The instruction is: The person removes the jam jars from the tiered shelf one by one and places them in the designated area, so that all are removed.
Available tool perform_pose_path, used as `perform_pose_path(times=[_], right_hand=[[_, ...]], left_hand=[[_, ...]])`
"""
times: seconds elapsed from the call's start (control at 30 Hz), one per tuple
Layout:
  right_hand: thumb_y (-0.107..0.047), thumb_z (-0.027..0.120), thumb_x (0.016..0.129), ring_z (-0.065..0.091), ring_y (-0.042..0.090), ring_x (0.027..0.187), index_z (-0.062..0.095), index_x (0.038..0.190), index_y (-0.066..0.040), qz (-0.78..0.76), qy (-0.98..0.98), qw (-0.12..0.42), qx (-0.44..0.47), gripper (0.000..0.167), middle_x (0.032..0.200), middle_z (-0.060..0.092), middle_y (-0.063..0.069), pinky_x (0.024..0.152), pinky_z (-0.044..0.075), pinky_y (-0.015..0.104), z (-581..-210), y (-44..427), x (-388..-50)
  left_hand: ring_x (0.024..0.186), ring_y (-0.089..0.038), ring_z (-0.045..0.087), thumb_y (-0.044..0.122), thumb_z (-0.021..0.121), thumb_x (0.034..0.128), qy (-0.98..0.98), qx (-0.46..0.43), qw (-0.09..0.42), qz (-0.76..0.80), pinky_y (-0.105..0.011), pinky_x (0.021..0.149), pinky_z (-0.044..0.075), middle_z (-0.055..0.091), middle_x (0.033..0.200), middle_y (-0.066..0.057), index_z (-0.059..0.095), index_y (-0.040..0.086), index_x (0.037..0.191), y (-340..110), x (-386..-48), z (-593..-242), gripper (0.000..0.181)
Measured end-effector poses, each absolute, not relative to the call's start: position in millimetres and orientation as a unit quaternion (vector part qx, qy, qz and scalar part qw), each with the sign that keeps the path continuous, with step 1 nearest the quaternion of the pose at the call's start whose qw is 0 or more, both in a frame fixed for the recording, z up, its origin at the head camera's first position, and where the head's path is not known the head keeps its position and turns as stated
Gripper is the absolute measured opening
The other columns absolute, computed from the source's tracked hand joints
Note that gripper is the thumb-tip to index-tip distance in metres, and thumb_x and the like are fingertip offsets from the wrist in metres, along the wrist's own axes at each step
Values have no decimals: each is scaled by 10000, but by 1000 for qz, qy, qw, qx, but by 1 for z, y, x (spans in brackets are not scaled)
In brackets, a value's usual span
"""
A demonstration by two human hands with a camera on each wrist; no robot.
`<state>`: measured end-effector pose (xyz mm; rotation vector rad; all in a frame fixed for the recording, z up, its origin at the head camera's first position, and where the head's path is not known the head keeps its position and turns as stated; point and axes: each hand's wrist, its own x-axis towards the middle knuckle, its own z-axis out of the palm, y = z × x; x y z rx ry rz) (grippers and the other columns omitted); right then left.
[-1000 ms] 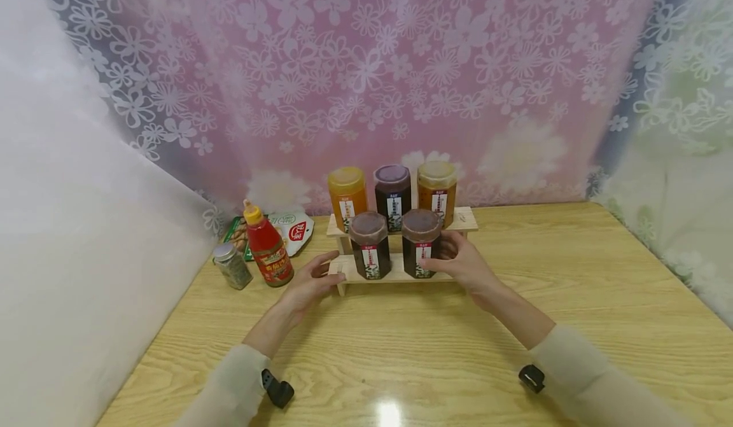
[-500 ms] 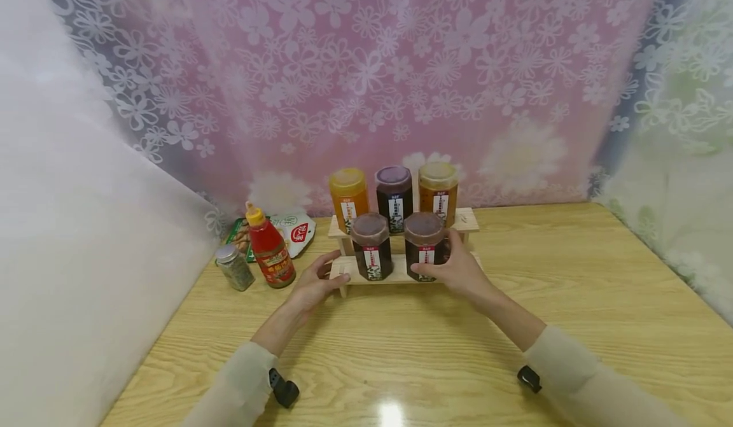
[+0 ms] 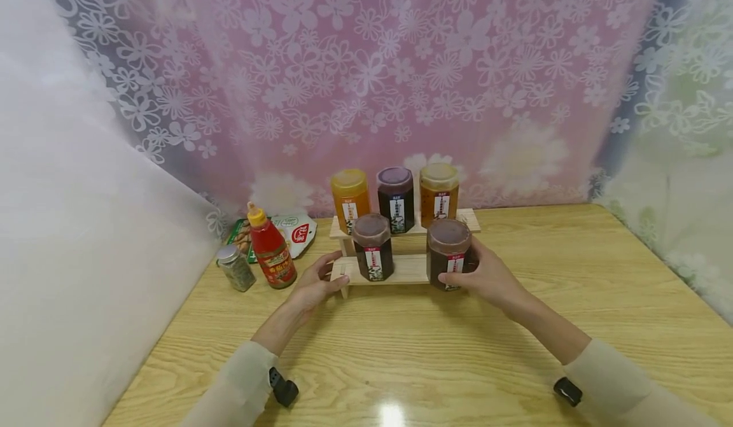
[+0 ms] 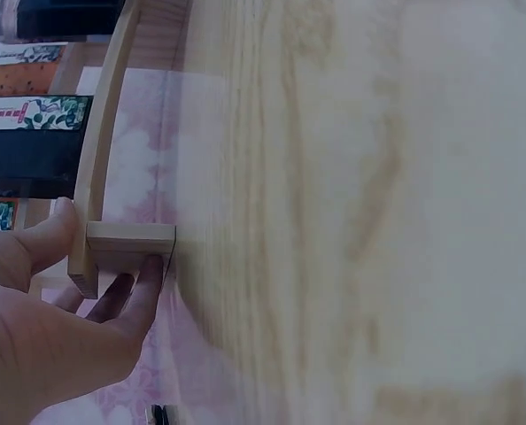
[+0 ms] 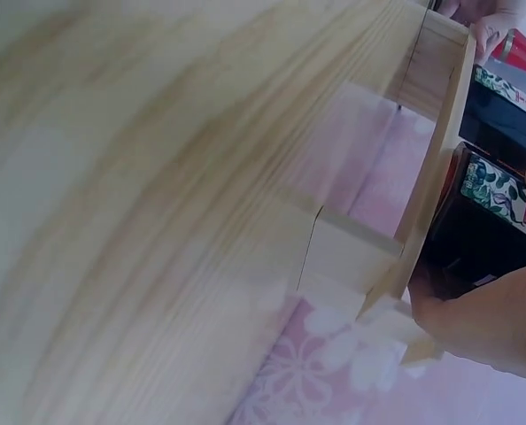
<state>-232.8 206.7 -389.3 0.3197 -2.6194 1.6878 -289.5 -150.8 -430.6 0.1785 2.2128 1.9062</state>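
Observation:
A two-tier wooden rack [image 3: 411, 269] stands on the table. At the left end of its lower shelf, my left hand [image 3: 314, 284] grips the wood, thumb in front and fingers behind the leg [image 4: 132, 237]. My right hand [image 3: 494, 282] holds a dark jam jar [image 3: 449, 255] at the lower shelf's right end, thumb across its label. The jar leans slightly; whether its base touches the shelf I cannot tell. Another dark jar [image 3: 373, 249] sits on the lower shelf, left of it. Behind, the upper shelf carries an orange jar [image 3: 350, 201], a purple-lidded jar [image 3: 396, 201] and an amber jar [image 3: 439, 195].
Left of the rack stand a red sauce bottle [image 3: 272, 249] with a yellow cap and a small spice jar [image 3: 235, 268]. Food packets [image 3: 294, 233] lie behind them. A floral curtain [image 3: 366, 96] hangs along the table's back edge.
My right hand has moved the dark jar rightward along the lower shelf and slightly toward me, widening the gap to the other dark jar. The left hand keeps its grip on the rack.

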Motion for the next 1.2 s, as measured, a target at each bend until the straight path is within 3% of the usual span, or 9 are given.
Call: perform_pose_path(times=[0.43,0.83,0.93,1.1,1.2], right_hand=[[-301,821,920,583,359,1258,364,1572,-5,506,-859,11,69,849,1416,577,244,910,512,345,-385,246,-225],[-311,787,949,406,507,1358,298,1577,43,505,-863,4,17,871,1525,401,329,1001,430,625,-386,293,-220],[-309,788,948,407,522,1344,297,1570,69,489,-872,11,12,878,1508,402,350,984,436,621,-388,306,-220],[-336,812,928,473,464,1256,275,1579,87,448,-894,14,6,944,1429,458,325,910,475,507,-398,330,-222],[-348,802,936,439,520,1285,175,1613,88,444,-896,5,-5,1020,1459,411,359,942,468,577,-404,346,-224]], left_hand=[[1212,-313,580,96,699,1002,772,74,118,621,-436,1000,499,535,1465,-233,418,111,1580,-150,-288,-426,643],[1265,-304,570,104,711,998,767,67,123,626,-429,1033,491,510,1503,-209,420,139,1572,-154,-294,-427,645],[1261,-304,570,104,711,997,767,68,126,626,-436,1034,490,511,1499,-208,419,137,1570,-155,-294,-428,643],[1218,-289,583,102,703,1003,767,65,131,624,-426,1005,498,519,1489,-202,421,147,1567,-155,-292,-428,632],[1217,-292,576,111,705,1003,770,65,130,621,-425,992,500,507,1500,-205,424,150,1564,-154,-291,-427,628]])
